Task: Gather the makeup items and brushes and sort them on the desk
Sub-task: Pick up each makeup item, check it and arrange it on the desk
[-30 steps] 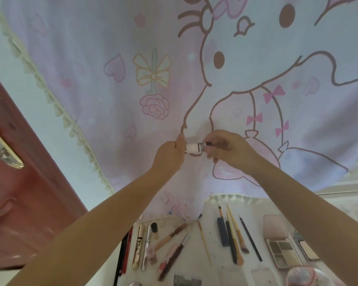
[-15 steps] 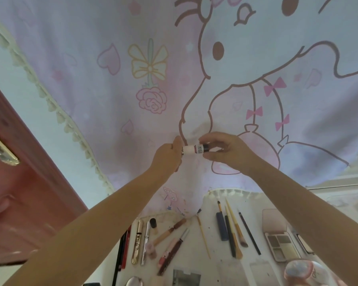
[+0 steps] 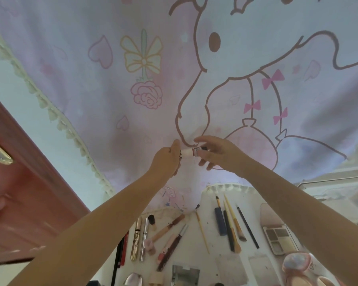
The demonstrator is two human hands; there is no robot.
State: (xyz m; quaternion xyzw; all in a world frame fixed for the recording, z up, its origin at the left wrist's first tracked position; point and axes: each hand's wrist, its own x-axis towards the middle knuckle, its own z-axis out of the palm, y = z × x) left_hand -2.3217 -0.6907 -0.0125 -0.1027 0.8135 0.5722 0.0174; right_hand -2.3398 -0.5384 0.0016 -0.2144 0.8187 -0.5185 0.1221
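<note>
Both my hands are raised in front of the pink cartoon curtain, holding a small white makeup tube (image 3: 188, 152) with a dark cap between them. My left hand (image 3: 167, 159) grips the white body. My right hand (image 3: 216, 152) pinches the dark cap end, some fingers spread. Below on the white desk (image 3: 213, 240) lie several brushes (image 3: 232, 223), pencils and mascara tubes (image 3: 137, 237) in rows, and an open eyeshadow palette (image 3: 278, 236) to the right.
A red wooden door (image 3: 19, 193) with a metal handle stands at left. The printed curtain (image 3: 174, 79) hangs behind the desk. A pink round compact (image 3: 298, 267) and a small mirror (image 3: 185, 275) lie near the desk's front edge.
My hands and the tube stay raised at about the same spot. The fingers of my right hand have loosened and spread on the cap end; the view has tilted slightly downward.
</note>
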